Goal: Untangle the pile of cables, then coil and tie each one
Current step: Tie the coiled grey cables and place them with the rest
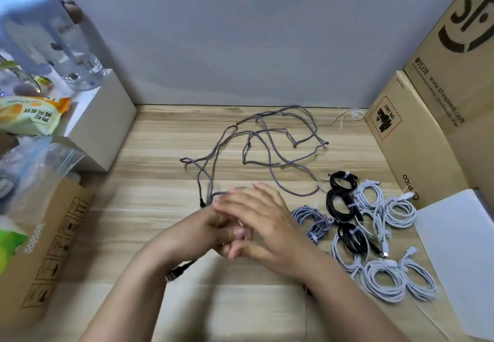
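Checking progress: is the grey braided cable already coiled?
No. The grey braided cable lies sprawled in loose loops across the table, one end at the hands.

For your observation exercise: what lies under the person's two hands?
The wooden table and the near end of the loose grey braided cable, running in beneath the left hand and right hand. How the fingers hold it is covered.

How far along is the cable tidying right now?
Nearly done. The coiled cables at the right are tied: white, black and one blue-white braided. In hand: the left hand and right hand meet at one end of the grey cable, which lies loose across the table. Left: coil and tie it.
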Motion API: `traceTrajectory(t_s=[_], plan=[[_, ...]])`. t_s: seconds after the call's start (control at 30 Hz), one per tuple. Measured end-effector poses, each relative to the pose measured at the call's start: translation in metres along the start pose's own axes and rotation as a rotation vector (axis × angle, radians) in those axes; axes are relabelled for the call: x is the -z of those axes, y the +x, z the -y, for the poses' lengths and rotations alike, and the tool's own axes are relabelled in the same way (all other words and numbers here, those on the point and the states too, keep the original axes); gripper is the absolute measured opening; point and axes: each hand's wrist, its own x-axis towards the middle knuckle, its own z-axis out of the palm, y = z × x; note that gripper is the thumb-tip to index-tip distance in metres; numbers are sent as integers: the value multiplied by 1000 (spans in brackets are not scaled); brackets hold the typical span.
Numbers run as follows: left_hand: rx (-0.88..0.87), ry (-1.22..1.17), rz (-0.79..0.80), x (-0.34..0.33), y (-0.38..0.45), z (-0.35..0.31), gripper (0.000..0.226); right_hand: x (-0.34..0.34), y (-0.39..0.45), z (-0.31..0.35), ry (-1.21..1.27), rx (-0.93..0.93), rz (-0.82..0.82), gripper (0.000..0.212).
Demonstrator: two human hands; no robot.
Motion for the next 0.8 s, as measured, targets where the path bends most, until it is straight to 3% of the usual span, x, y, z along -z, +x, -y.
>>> traceTrajectory(t_s=[0.13, 0.33, 0.43, 0.57, 0.67, 0.73, 0.8], plan=[[-75, 64, 81, 12, -5, -14, 28, 7, 3, -12, 134, -62, -41, 48], [-84, 55, 68, 12, -4, -15, 18, 20, 12, -19, 260, -93, -305, 19], [-75, 173, 48, 8, -2, -11, 18, 27, 17, -10, 331, -178, -477, 20], [-101, 319, -28, -5, 1, -7, 26, 28, 27, 0, 363, -249, -500, 22], [-195, 117, -103, -18, 1, -14, 26, 32, 35, 1, 564, -387, -610, 23], [-256, -120, -186, -24, -2, -22, 27, 35, 37, -3, 688, -446, -719, 18], [-312, -392, -187, -24, -4, -31, 29, 32, 38, -8, 714, -470, -718, 15]])
